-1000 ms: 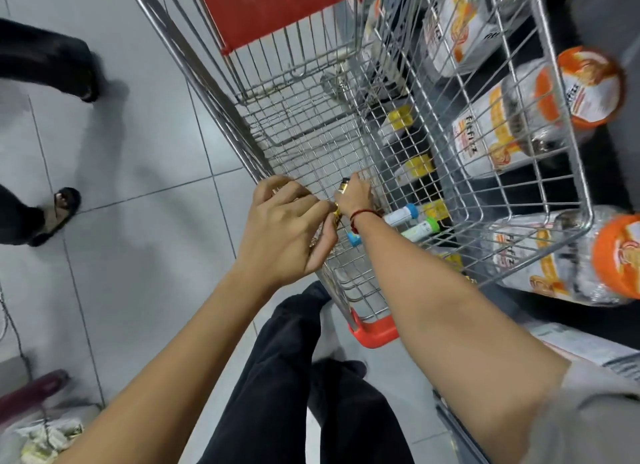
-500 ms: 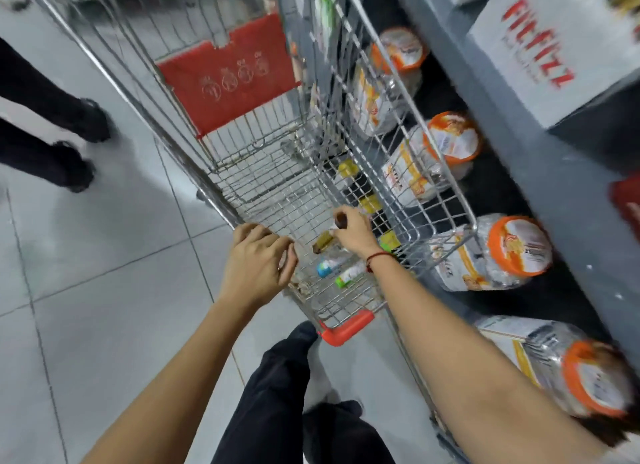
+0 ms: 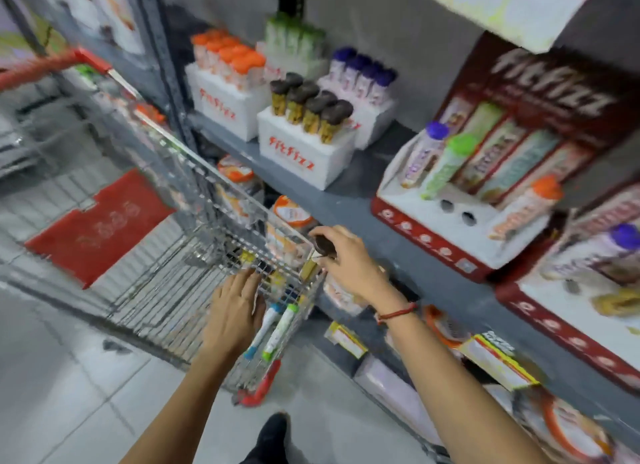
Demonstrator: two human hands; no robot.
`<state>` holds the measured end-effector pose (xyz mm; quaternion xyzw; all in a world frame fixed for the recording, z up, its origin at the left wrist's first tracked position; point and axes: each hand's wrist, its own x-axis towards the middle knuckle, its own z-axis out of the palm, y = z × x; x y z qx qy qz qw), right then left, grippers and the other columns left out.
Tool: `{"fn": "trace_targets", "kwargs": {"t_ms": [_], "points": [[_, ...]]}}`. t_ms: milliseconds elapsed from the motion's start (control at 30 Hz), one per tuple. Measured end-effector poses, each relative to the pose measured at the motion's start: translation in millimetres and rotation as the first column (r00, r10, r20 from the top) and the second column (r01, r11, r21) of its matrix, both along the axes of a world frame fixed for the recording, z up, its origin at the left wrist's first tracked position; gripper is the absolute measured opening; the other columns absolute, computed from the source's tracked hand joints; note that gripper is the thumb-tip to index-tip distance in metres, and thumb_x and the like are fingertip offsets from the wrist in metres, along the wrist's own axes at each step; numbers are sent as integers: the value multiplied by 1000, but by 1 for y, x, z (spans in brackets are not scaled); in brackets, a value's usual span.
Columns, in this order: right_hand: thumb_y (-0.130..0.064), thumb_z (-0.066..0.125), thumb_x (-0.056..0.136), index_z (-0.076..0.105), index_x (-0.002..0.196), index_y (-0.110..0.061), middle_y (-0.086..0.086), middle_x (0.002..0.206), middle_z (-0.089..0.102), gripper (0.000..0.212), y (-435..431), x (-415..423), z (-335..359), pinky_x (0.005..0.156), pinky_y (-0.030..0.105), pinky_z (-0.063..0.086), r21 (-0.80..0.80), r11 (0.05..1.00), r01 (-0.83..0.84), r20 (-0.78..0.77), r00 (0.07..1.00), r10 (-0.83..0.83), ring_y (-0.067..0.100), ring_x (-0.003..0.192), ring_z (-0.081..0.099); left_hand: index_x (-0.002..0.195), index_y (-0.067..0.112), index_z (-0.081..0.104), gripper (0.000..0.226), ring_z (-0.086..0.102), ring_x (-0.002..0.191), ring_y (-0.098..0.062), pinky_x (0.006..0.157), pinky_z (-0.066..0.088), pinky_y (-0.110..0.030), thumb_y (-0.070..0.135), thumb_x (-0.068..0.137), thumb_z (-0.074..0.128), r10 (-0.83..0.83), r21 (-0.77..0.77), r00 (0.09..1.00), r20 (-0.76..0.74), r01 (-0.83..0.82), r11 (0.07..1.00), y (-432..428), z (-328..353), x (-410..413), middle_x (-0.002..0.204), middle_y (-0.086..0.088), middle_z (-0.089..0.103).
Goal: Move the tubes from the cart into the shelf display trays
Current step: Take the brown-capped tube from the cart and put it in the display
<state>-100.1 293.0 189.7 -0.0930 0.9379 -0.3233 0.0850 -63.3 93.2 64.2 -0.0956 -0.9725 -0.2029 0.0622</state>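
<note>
My right hand (image 3: pixel 349 261) is closed around a gold tube with a dark brown cap (image 3: pixel 321 247), held just above the wire cart's (image 3: pixel 145 283) right rim. My left hand (image 3: pixel 235 311) rests flat, fingers apart, on the cart's near end. A blue-capped tube (image 3: pixel 265 327) and a green-capped tube (image 3: pixel 280 328) lie in the cart beside my left hand, with several yellow-capped ones further in. On the shelf, a white display tray (image 3: pixel 304 159) holds several matching brown-capped tubes (image 3: pixel 311 107). The whole view is motion-blurred.
White trays of orange-capped (image 3: pixel 228 58), green-capped (image 3: pixel 294 34) and purple-capped tubes (image 3: pixel 360 72) stand behind it. A red and white display stand (image 3: pixel 450 221) with open holes sits to the right. Orange-lidded jars (image 3: pixel 291 214) fill the lower shelf. My foot (image 3: pixel 273 432) is on the grey tiles.
My view has swung up from the cart floor to the shelf. My right hand has lifted the brown-capped tube out of the cart to its right rim. My left hand has opened flat.
</note>
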Motion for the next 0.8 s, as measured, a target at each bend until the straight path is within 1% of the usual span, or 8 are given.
{"fn": "trace_targets", "kwargs": {"t_ms": [167, 300, 367, 467, 533, 600, 700, 800], "points": [[0, 57, 88, 50, 129, -11, 11, 128, 51, 43, 54, 40, 60, 100, 28, 33, -1, 988, 154, -111, 982, -153, 25, 121, 46, 119, -1, 55, 46, 52, 108, -39, 85, 46, -48, 21, 83, 37, -232, 61, 968, -100, 239, 969, 73, 30, -34, 123, -24, 55], [-3, 55, 90, 48, 131, -15, 8, 128, 49, 43, 95, 71, 89, 97, 21, 32, -7, 953, 303, -170, 939, -299, 22, 121, 45, 122, -2, 52, 46, 49, 112, -39, 92, 40, -47, 19, 84, 37, -438, 48, 887, -145, 448, 893, 127, 41, -44, 125, -23, 53], [-4, 53, 92, 46, 132, -18, 5, 130, 47, 43, 111, 84, 99, 95, 20, 35, -11, 934, 358, -175, 919, -354, 20, 123, 44, 126, 1, 49, 45, 47, 116, -38, 90, 42, -47, 21, 88, 35, -509, 26, 848, -149, 518, 855, 150, 40, -45, 129, -22, 52], [-4, 53, 91, 47, 132, -18, 5, 131, 48, 44, 131, 98, 108, 87, 15, 32, -3, 902, 433, -205, 882, -424, 21, 123, 45, 129, 4, 47, 46, 48, 119, -35, 89, 42, -46, 27, 91, 34, -585, 3, 797, -149, 592, 806, 180, 40, -41, 132, -20, 51], [-4, 53, 91, 46, 132, -17, 5, 131, 47, 43, 141, 104, 112, 81, 10, 28, 18, 883, 468, -222, 863, -453, 21, 121, 46, 127, 3, 51, 48, 47, 120, -32, 95, 34, -48, 27, 87, 37, -631, -41, 760, -154, 633, 773, 196, 41, -35, 132, -18, 53], [-6, 55, 91, 46, 132, -17, 4, 132, 48, 43, 148, 109, 115, 81, 16, 30, 44, 868, 495, -235, 849, -472, 24, 117, 49, 128, 3, 51, 50, 41, 125, -29, 103, 24, -49, 28, 87, 37, -659, -78, 734, -164, 656, 751, 205, 40, -29, 133, -16, 53], [-7, 56, 90, 47, 132, -15, 6, 132, 49, 44, 154, 113, 118, 94, 29, 38, 52, 847, 529, -236, 831, -505, 25, 120, 48, 133, 4, 46, 54, 35, 130, -26, 109, 16, -50, 32, 88, 36, -663, -106, 734, -145, 655, 748, 205, 34, -29, 139, -13, 47], [-15, 62, 87, 51, 125, -15, 7, 123, 55, 40, 160, 113, 119, 90, 31, 42, 48, 818, 573, -259, 798, -544, 25, 114, 52, 136, 5, 43, 55, 33, 132, -25, 110, 13, -47, 33, 89, 36, -684, -130, 715, -142, 672, 729, 202, 32, -32, 142, -12, 44]]}}
